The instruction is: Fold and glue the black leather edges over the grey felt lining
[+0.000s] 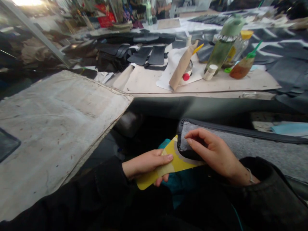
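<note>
My left hand [154, 162] is closed around a flat yellow piece [179, 160], thumb on top and fingers beneath. The piece has a curved cut-out with a pale border, and a paler band crosses it near my thumb. My right hand [214, 152] is over the corner of a grey felt-like panel [260, 150] with a black edge. Its thumb and forefinger come together in a pinch; whatever is between them is too small to make out. The curved side of the yellow piece lies by the panel's corner, and its right tip reaches under my right hand.
A worn pale board [72, 106] juts in at left. Across the bench [144, 80] ahead stand a green bottle [220, 48], a brown-filled bottle with green nozzle [243, 65], a small white-capped container [210, 72] and a brown roll [181, 69]. Black pieces [156, 55] lie behind.
</note>
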Demonstrator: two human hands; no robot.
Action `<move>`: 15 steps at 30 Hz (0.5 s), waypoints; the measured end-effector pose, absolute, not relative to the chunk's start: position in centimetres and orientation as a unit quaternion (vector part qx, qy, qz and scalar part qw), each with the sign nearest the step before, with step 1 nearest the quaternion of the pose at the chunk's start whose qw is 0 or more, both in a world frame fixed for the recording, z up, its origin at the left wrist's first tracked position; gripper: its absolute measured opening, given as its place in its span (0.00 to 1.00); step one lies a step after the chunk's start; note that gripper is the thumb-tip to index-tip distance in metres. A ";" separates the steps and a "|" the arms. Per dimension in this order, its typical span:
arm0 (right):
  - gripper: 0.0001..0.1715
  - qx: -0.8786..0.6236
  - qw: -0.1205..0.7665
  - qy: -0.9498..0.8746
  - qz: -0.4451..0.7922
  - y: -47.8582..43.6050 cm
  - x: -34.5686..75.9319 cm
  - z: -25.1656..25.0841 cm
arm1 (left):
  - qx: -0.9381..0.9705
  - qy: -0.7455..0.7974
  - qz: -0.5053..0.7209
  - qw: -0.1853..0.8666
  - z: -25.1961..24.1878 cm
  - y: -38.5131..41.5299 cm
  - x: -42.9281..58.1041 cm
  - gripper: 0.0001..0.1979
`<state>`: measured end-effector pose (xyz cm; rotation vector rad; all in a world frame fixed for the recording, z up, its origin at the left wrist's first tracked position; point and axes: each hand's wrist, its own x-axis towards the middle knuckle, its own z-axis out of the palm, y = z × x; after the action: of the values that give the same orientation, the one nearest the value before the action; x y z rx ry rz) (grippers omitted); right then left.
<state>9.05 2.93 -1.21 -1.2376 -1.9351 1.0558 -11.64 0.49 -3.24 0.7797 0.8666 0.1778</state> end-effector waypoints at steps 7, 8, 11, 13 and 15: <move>0.07 -0.466 0.307 -0.720 0.411 3.1 8.9 -1.2 | 0.342 0.436 0.147 0.819 -3.8 -0.6 -10.5 0.17; 0.07 -0.466 0.308 -0.721 0.411 3.1 9.0 -1.2 | 0.343 0.441 0.148 0.816 -3.7 -0.6 -10.5 0.17; 0.07 -0.461 0.307 -0.722 0.415 2.9 9.0 -1.2 | 0.353 0.446 0.125 0.813 -3.5 -0.2 -10.6 0.17; 0.07 -0.460 0.309 -0.719 0.419 2.8 8.9 -1.2 | 0.363 0.435 0.100 0.818 -3.3 0.2 -10.8 0.17; 0.07 -0.460 0.314 -0.713 0.425 2.7 8.9 -1.3 | 0.375 0.422 0.077 0.822 -3.1 0.8 -10.9 0.18</move>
<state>8.92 2.70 -1.27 -1.2131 -1.8810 1.1211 -10.85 0.78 -3.12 0.7980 0.8973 0.1634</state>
